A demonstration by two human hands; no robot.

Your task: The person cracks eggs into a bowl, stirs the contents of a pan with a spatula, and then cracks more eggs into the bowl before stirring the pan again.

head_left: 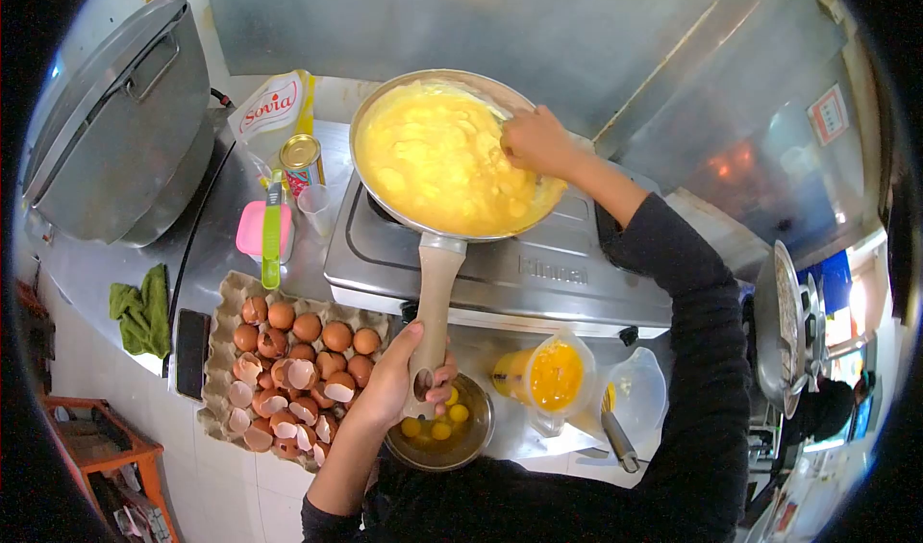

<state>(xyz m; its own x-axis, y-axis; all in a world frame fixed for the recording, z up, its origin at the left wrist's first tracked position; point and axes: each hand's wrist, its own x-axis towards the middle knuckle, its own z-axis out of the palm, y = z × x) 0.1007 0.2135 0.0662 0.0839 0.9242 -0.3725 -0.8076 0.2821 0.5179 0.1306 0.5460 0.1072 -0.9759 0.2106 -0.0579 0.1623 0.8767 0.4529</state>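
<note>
At the far left, a large pot is set near a green cloth; beside a phone, brittle shells are held in an egg tray. The end of the long, stiff handle is grasped by the left hand, above a metal bowl; the handle is the place to hold. The pan is placed over the stove, its handle reaching past the front edge; filled with soft, wet egg, it is judged front-heavy and easily spilled. The right hand is clenched at the rim, apparently around a mostly hidden utensil. Sideways room is found over the stove's right half; below, movement is limited by a jug and a whisk
</note>
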